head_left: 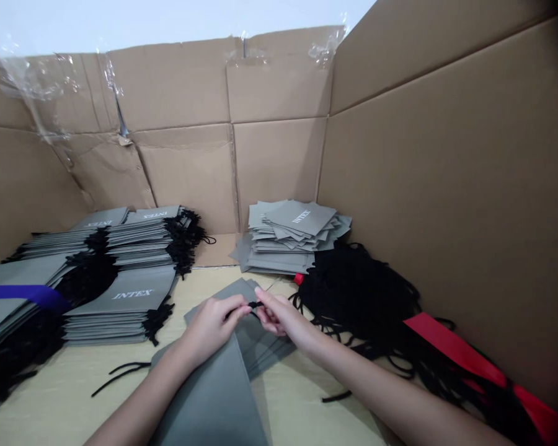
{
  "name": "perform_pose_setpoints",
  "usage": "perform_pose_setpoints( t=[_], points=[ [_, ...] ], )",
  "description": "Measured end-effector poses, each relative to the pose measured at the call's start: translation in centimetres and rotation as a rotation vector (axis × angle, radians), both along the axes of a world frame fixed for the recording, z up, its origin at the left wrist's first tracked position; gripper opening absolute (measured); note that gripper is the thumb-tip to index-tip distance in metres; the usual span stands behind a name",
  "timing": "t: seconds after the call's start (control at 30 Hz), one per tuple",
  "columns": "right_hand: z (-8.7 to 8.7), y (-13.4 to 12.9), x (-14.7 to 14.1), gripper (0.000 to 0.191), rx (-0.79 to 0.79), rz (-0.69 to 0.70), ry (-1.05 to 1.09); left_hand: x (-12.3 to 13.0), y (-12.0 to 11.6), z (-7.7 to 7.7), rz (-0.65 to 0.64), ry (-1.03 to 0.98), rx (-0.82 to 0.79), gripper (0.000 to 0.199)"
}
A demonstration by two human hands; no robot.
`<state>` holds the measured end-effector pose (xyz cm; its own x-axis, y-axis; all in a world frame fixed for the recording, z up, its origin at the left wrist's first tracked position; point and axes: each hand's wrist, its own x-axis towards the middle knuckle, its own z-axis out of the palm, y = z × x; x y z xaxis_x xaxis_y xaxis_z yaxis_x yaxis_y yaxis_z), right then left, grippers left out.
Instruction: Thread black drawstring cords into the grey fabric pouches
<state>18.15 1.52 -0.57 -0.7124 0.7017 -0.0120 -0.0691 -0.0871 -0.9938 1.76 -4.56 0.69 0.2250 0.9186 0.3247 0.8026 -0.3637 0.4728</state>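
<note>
The left hand (pixel 215 320) and right hand (pixel 279 314) pinch a black cord (pixel 255 304) between close fingertips, probably for fine control, above grey bags (pixel 214 399) at near centre. Loose cords (pixel 358 285) lie right, seemingly for easy reach; corded INTEX bags (pixel 125 297) stand stacked left.

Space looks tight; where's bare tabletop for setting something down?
Tabletop shows lower left, between the front INTEX stack and left forearm, loose cord ends aside; another patch between gray piece and right forearm. Crowded: back-left stacks, right black cord heap.
</note>
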Motion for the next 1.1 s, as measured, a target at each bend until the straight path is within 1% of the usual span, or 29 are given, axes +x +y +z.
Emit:
perform_pose_setpoints(
  t=[0.03,0.07,0.17,0.23,0.3,0.4,0.5,0.57,0.63,0.67,0.77,0.83,0.9,1.0,1.03,1.1],
  points=[
    [0.0,-0.2,0.1,0.045,-0.040,0.029,0.047,0.1,0.0,-0.1,0.004,0.030,0.012,0.027],
    [0.0,-0.3,0.1,0.040,-0.117,0.068,0.096,0.1,0.0,-0.2,0.013,0.062,0.027,0.027],
    [0.4,-0.7,0.4,0.033,-0.469,0.170,0.206,0.5,-0.1,-0.5,0.059,0.146,0.091,0.027],
    [0.8,-0.8,0.6,0.037,-0.679,0.181,0.261,0.7,-0.2,-0.7,0.085,0.177,0.131,0.028],
    [1.1,-0.8,0.6,0.039,-0.839,0.147,0.317,0.8,-0.2,-0.8,0.091,0.182,0.152,0.029],
    [1.5,-0.5,0.6,0.043,-0.974,0.061,0.347,0.9,-0.2,-1.0,0.092,0.181,0.151,0.031],
    [1.6,-0.3,0.5,0.044,-0.991,0.007,0.322,0.9,-0.2,-1.2,0.090,0.165,0.138,0.031],
    [1.5,-0.2,0.5,0.044,-0.948,0.001,0.287,0.7,-0.1,-1.2,0.081,0.148,0.126,0.030],
    [1.3,-0.2,0.4,0.044,-0.858,-0.006,0.252,0.6,0.0,-1.3,0.078,0.140,0.112,0.030],
    [1.2,-0.2,0.4,0.043,-0.777,-0.011,0.235,0.4,0.0,-1.3,0.079,0.137,0.106,0.031],
    [0.8,0.3,0.4,0.038,-0.405,-0.035,0.182,0.0,0.2,-1.3,0.109,0.118,0.103,0.031],
    [0.6,1.1,0.6,0.038,-0.200,-0.078,0.149,-0.3,0.3,-1.3,0.148,0.094,0.112,0.031],
    [0.4,2.0,0.8,0.039,-0.076,-0.148,0.117,-0.5,0.2,-1.2,0.172,0.081,0.130,0.029],
    [0.0,3.0,1.0,0.041,0.097,-0.240,0.048,-0.4,0.1,-1.2,0.158,0.102,0.173,0.028],
    [-0.3,3.1,1.0,0.043,0.151,-0.248,0.029,-0.4,0.0,-1.2,0.148,0.116,0.183,0.028],
    [-0.7,2.9,0.8,0.052,0.235,-0.220,-0.007,-0.2,0.0,-1.2,0.137,0.144,0.195,0.029]
  ],
)
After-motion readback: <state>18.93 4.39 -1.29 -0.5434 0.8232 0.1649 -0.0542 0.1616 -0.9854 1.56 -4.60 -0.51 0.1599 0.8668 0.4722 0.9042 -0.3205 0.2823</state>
